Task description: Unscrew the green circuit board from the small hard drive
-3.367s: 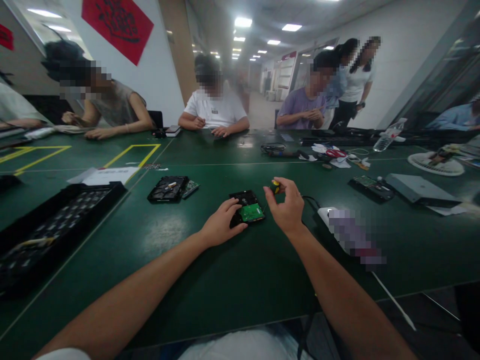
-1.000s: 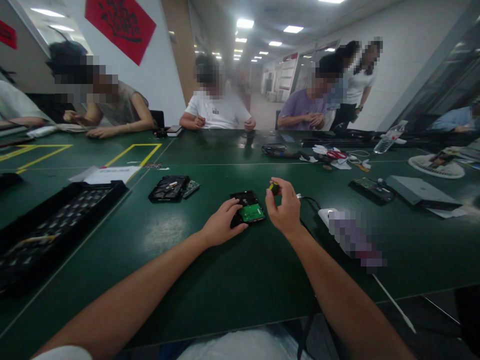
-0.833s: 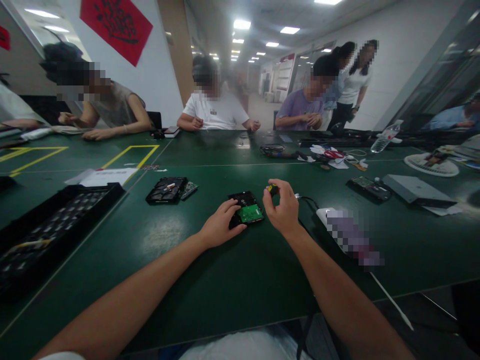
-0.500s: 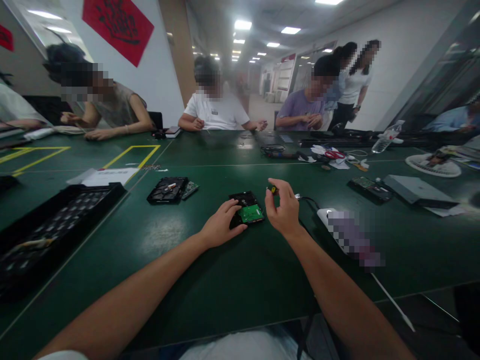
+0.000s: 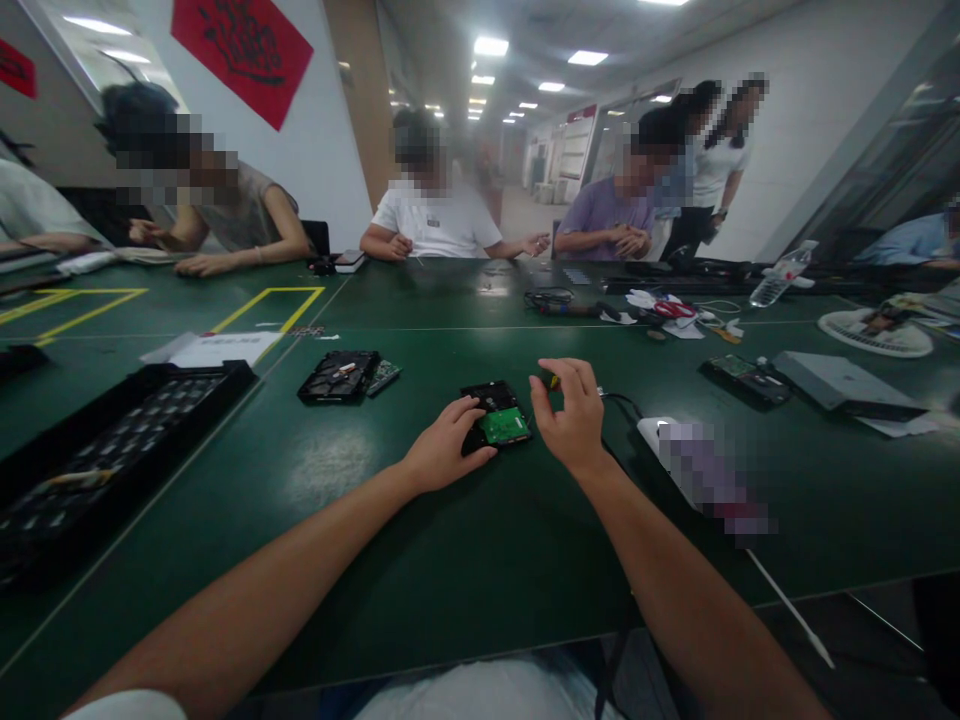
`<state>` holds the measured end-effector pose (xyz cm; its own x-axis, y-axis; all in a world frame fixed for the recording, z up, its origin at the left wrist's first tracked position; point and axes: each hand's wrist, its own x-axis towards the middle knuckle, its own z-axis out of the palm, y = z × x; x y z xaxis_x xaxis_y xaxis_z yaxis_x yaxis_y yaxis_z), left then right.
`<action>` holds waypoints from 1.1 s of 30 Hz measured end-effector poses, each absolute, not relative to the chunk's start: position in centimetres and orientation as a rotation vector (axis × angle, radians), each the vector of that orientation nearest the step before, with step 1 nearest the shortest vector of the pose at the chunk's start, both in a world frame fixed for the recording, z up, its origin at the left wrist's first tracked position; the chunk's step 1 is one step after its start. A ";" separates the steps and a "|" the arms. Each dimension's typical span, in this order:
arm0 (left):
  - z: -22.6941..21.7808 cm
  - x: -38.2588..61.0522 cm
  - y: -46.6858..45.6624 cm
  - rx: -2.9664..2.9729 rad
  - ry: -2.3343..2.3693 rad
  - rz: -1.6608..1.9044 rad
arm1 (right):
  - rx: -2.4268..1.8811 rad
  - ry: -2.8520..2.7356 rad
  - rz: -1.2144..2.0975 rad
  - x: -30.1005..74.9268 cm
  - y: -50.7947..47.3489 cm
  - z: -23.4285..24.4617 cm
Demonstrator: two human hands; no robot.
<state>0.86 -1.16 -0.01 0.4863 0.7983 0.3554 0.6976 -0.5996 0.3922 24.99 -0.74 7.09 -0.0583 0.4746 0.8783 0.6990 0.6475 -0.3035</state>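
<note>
A black hard drive with a green circuit board lies flat on the table in front of me. My left hand grips its left side, the fingers over the top and the thumb along the near edge. Just to the right of the drive, my right hand is raised a little above the table. Its thumb and fingers pinch a small yellow-and-black tool, mostly hidden by the fingers; I cannot make out its tip.
Left are another opened drive, a loose circuit board and a long black tray. To the right lie a white pouch-like device with a cable, a drive and a grey box. Several people sit across the table.
The view has shifted slightly. My right hand has turned a little, and less of the yellow-and-black tool shows. My left hand stays on the hard drive.
</note>
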 end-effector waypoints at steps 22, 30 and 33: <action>0.1 0.9 -1.2 2.527 1.287 0.769 | -0.976 -1.662 -0.259 25.0 -0.6 7.0; 0.1 0.9 -1.3 2.525 1.282 0.781 | -0.982 -1.713 -0.124 25.2 -0.8 6.6; 0.1 0.9 -1.2 2.527 1.277 0.783 | -0.951 -1.709 -0.180 25.2 -0.9 7.0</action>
